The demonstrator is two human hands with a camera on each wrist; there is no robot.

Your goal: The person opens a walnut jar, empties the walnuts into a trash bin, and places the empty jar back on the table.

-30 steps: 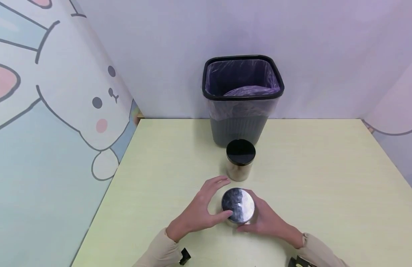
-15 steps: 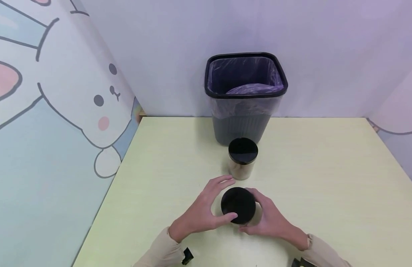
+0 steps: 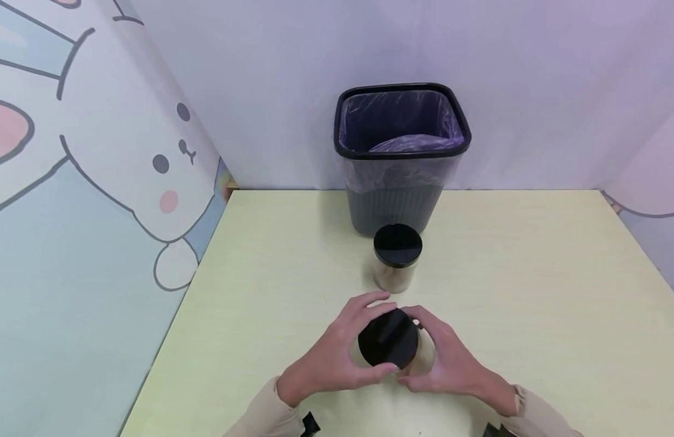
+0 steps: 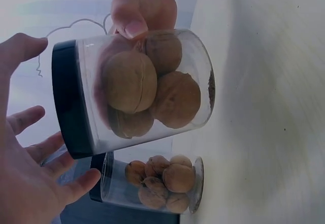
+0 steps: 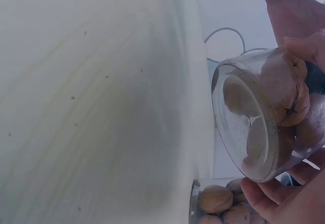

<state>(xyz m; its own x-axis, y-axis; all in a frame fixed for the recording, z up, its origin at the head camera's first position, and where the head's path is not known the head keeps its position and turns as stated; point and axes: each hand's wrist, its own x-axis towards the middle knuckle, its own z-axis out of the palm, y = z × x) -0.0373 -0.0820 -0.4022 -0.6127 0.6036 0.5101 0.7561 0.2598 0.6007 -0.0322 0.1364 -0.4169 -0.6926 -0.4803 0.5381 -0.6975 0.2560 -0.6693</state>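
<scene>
A clear jar with a black lid [image 3: 388, 338], holding several walnuts [image 4: 176, 99], is tilted between the hands, its base off the table in the right wrist view. My right hand [image 3: 457, 364] grips its side, thumb and fingers curved round the clear wall. Around the lid, my left hand [image 3: 344, 352] has its thumb and fingers spread. A gap shows between left thumb and lid in the left wrist view; whether any fingertip touches the rim is unclear. Just behind stands a second black-lidded jar [image 3: 398, 258], upright, also with several walnuts [image 4: 161, 179].
A grey bin [image 3: 394, 206] with a black rim and a purple plastic liner stands behind the second jar, near the back wall. The pale yellow table [image 3: 522, 273] stretches to both sides. A rabbit-print wall covering [image 3: 134, 164] borders the left edge.
The lid's bright reflection has turned dark as the jar tilts left. Left thumb and fingers have come closer round the lid. The view has shifted slightly.
</scene>
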